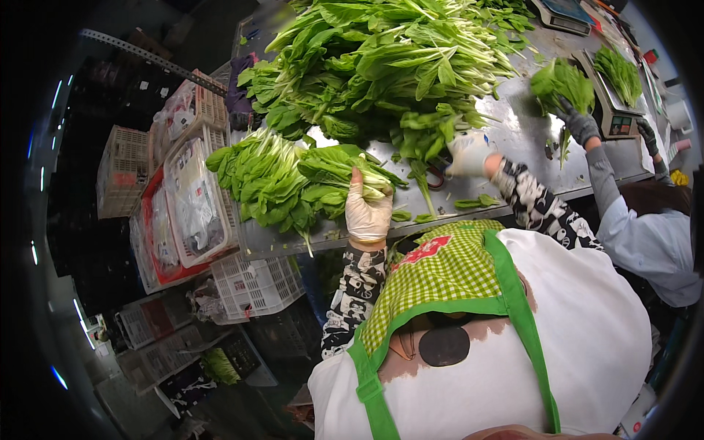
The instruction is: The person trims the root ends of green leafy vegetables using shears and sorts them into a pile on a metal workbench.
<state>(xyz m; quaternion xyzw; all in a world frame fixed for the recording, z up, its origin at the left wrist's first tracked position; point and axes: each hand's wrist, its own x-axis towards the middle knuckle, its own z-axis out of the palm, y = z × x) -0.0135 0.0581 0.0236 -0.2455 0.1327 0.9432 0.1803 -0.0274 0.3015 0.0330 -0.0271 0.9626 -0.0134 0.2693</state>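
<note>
My left hand [369, 212], in a pale glove with the thumb tip bare, grips a bunch of leafy greens [344, 168] by its pale stems near the table's front edge. Left of it lies a pile of similar greens [258, 176]. My right hand [470, 154], in a white glove and blurred, is at loose greens [426, 135] in front of the large heap [379, 60]; whether its fingers hold them I cannot tell. Beneath that hand, the dark reddish handle [436, 179] of a tool, perhaps scissors, shows partly. Stray leaves [476, 202] lie near the front edge.
At right, a co-worker's gray-gloved hand [577, 124] holds greens [564, 85] beside a scale [613, 121] bearing more greens. Another scale [561, 16] stands at the back of the metal table [511, 118]. Plastic crates [258, 289] stand at left, some with clear bags.
</note>
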